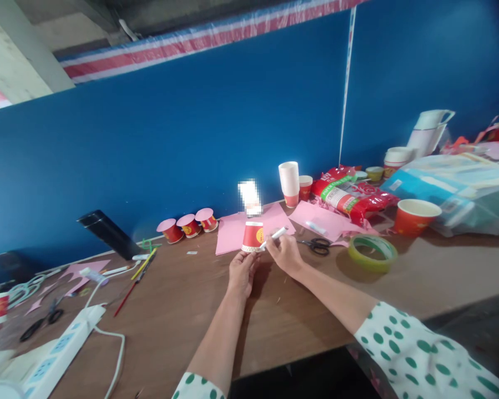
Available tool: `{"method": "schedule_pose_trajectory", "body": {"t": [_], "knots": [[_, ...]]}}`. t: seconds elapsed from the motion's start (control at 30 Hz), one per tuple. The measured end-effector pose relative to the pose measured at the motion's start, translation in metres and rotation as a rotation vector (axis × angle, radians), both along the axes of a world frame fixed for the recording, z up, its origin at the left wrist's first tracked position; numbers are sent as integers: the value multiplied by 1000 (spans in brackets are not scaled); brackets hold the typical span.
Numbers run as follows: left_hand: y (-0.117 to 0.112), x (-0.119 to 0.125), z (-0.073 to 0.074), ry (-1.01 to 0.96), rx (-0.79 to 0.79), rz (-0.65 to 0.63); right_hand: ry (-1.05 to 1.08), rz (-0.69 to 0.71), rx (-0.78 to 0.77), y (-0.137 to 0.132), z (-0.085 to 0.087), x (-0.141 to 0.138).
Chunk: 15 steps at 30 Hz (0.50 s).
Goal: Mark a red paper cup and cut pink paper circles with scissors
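Observation:
My left hand (pixel 242 272) grips a red paper cup (pixel 251 235) with a yellow emblem near its lower edge, above the brown table. A white marker pen (pixel 279 233) is pinched in my right hand (pixel 286 255), its tip close to the lower right side of the cup; whether it touches I cannot tell. Behind the cup lie pink paper sheets (pixel 228 233). Black-handled scissors (pixel 319 246) rest just right of my right hand, and a roll of yellow-green tape (pixel 372 265) sits farther right.
Several red cups with pink tops (pixel 189 225) stand left of the pink paper. Stacked white cups (pixel 290 180), a red package (pixel 353 194) and an orange cup (pixel 416 217) are to the right. A power strip (pixel 62 349) and cables lie at left. The blue partition (pixel 191 127) closes the back.

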<state>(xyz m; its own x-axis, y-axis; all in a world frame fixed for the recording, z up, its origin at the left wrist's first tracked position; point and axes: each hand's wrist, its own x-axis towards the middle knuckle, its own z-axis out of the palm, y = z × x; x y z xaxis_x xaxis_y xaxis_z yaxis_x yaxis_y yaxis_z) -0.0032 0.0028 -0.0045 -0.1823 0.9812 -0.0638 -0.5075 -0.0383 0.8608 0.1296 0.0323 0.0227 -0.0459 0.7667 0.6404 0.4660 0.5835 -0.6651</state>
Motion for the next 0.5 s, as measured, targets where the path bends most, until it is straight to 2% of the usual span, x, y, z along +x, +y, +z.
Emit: {"method": "schedule_pose_trajectory", "body": {"t": [0.27, 0.5], "knots": [[-1, 1, 3, -12, 3, -3, 11, -4, -8, 0, 0, 1], [0, -1, -1, -27, 15, -6, 4, 24, -26, 0, 0, 1]]}}
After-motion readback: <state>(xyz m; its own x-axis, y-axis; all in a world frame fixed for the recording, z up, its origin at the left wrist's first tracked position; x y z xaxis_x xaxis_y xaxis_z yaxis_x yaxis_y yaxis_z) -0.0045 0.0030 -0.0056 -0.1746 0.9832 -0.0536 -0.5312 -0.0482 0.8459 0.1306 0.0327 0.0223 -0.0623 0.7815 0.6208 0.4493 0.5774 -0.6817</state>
